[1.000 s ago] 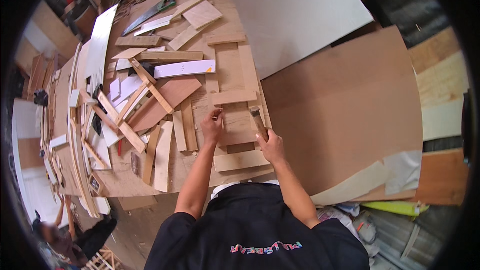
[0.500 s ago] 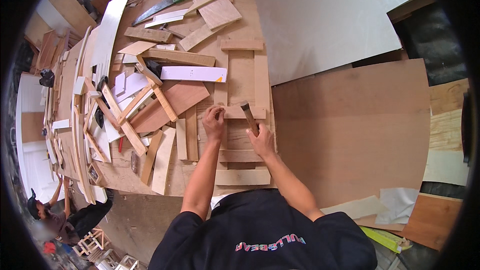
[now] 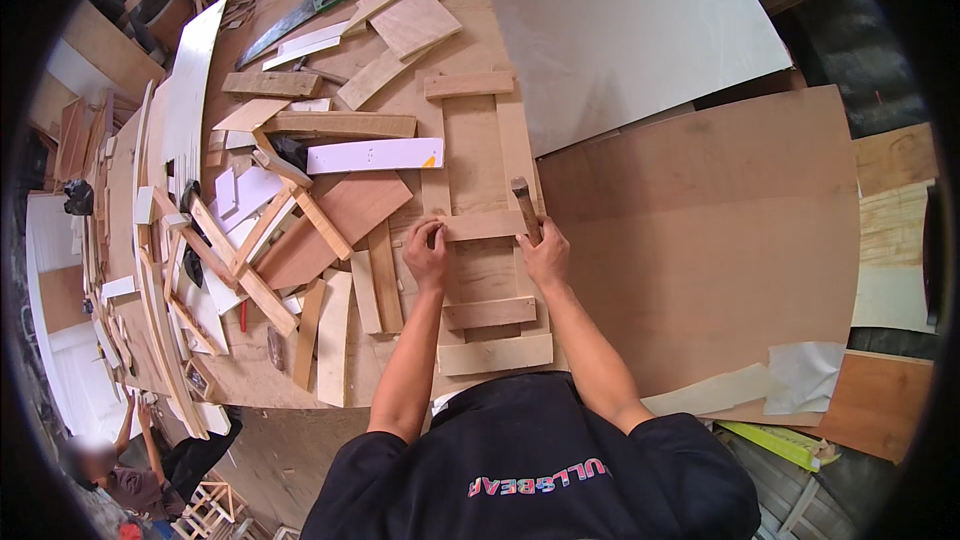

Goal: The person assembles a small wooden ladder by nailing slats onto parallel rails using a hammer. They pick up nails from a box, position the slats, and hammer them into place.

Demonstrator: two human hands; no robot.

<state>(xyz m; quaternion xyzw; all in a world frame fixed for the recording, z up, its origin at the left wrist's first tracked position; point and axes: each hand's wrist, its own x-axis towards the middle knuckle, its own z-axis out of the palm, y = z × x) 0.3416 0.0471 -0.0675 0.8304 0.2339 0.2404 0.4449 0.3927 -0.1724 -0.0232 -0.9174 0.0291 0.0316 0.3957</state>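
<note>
A ladder-like wooden frame [image 3: 433, 152] lies on the workbench in front of me, with two long rails and several crosspieces. My left hand [image 3: 427, 253] rests at the left end of the middle crosspiece [image 3: 480, 226], thumb and fingers pinched together. Whatever is between those fingertips is too small to make out. On the opposite side, my right hand [image 3: 546, 252] grips a hammer [image 3: 528, 210] by its handle, over the right rail. The hammer's head points away from me, past the crosspiece.
Wood offcuts [image 3: 330, 210] crowd the bench to the left. A green-handled handsaw [image 3: 300, 15] lies at the far left. Large panels, one pale [image 3: 640, 40] and one brown [image 3: 690, 240], extend to the right. Another person [image 3: 140, 465] is at lower left.
My right hand and the hammer have moved away from me and to the right, off the middle of the crosspiece. My left hand keeps its pinch at the left end. The whole view has shifted slightly.
</note>
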